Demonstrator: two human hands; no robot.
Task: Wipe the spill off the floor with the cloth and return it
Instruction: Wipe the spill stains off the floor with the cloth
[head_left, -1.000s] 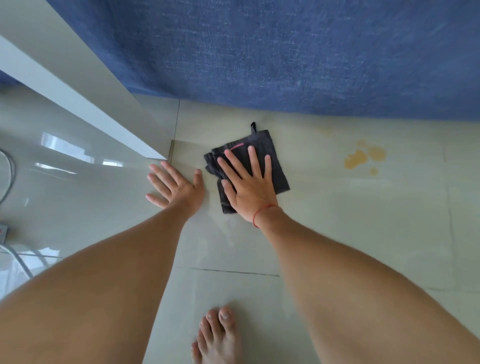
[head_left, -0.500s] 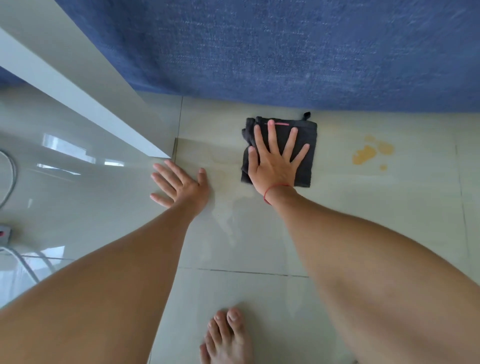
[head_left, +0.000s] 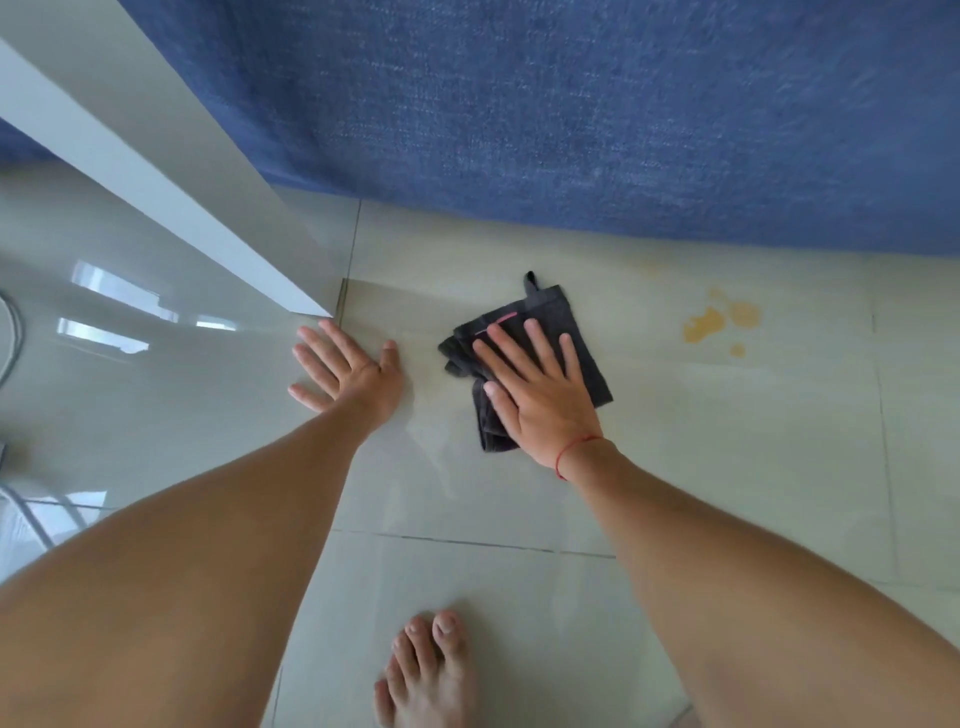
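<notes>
The dark cloth (head_left: 561, 332) lies on the floor (head_left: 727, 467), pinned under the flat, spread right hand (head_left: 540, 395) so it can scrub. The yellow spill (head_left: 719, 322) sits unwiped at three o'clock. The left hand (head_left: 348, 369), open at nine o'clock, props the body.

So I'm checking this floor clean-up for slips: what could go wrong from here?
1. The yellow spill lies apart from the dark cloth, to its right; wiping where the right hand presses now would likely miss it.
2. The glossy floor tile looks slick; the left hand bracing flat and the bare foot could slide.
</notes>
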